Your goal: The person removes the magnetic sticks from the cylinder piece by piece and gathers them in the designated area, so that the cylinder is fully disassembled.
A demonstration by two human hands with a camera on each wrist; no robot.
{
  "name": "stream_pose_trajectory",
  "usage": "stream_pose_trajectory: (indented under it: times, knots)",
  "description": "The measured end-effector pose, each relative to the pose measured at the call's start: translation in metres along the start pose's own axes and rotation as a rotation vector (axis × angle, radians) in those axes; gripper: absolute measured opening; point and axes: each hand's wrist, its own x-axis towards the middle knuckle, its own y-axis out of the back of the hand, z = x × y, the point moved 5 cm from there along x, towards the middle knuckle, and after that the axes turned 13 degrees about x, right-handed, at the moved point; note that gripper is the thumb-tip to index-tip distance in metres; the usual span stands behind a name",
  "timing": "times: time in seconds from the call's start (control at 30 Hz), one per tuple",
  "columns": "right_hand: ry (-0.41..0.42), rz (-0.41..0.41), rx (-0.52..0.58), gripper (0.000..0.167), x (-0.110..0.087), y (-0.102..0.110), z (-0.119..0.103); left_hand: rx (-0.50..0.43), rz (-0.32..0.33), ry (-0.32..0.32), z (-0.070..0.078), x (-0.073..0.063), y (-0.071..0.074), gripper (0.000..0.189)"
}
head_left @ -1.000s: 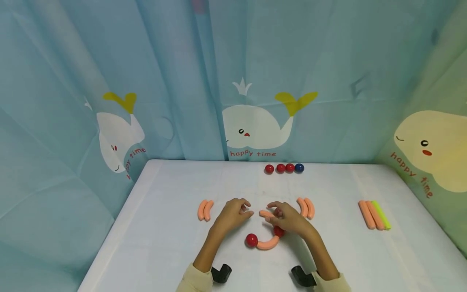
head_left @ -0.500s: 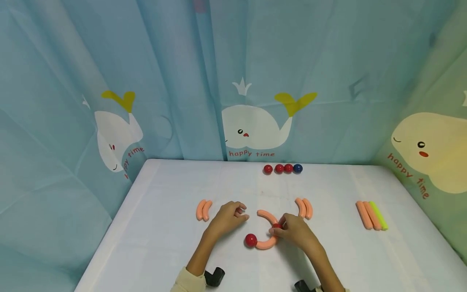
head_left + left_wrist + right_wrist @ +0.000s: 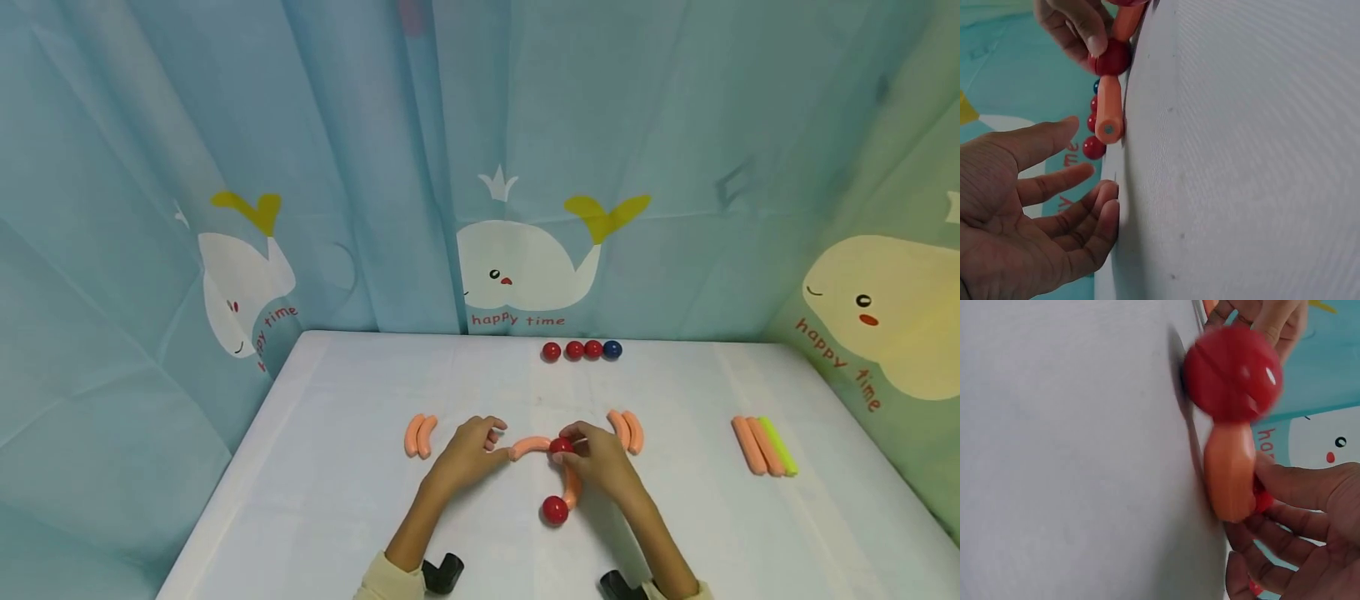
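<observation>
My right hand [image 3: 603, 462] pinches a red ball [image 3: 561, 450] between thumb and fingers. One curved orange magnetic rod [image 3: 529, 446] runs left from that ball; its end shows a metal dot in the left wrist view. A second curved orange rod [image 3: 573, 488] comes toward me and ends in another red ball [image 3: 555, 510], large in the right wrist view. My left hand [image 3: 468, 454] is beside the first rod's free end, fingers loosely bent and holding nothing. In the left wrist view a gap separates the left fingertips [image 3: 1071, 125] from that rod.
Pairs of curved orange rods lie at left [image 3: 420, 436] and right [image 3: 626, 432]. Straight orange rods [image 3: 757, 446] and a lime-green rod [image 3: 778, 447] lie far right. Several red balls [image 3: 574, 351] and a blue ball [image 3: 612, 350] line the table's back edge, before a curtain [image 3: 375, 167].
The right hand takes hold of the middle ball and swings the chain round. The near ball shifts right; the free rod end swings left toward the left hand, which has moved slightly.
</observation>
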Motion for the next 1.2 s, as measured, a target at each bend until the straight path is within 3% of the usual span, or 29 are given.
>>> stream_pose_trajectory:
  times: [0.27, 0.5, 0.93, 1.2]
  knots:
    - [0.025, -0.007, 0.061, 0.031, 0.008, -0.009, 0.000, 0.020, -0.019, -0.012, 0.009, 0.002, -0.005, 0.036]
    - [0.042, -0.005, 0.095, 0.034, 0.008, -0.012, 0.000, 0.060, -0.019, 0.014, 0.017, 0.008, -0.010, 0.033]
    - [0.029, -0.018, 0.079, 0.030, 0.009, -0.013, -0.003, 0.187, 0.039, 0.038, 0.029, 0.014, -0.014, 0.016]
    - [0.010, -0.026, 0.073, 0.029, 0.010, -0.013, 0.000, 0.184, 0.067, 0.015, 0.030, 0.016, -0.014, 0.014]
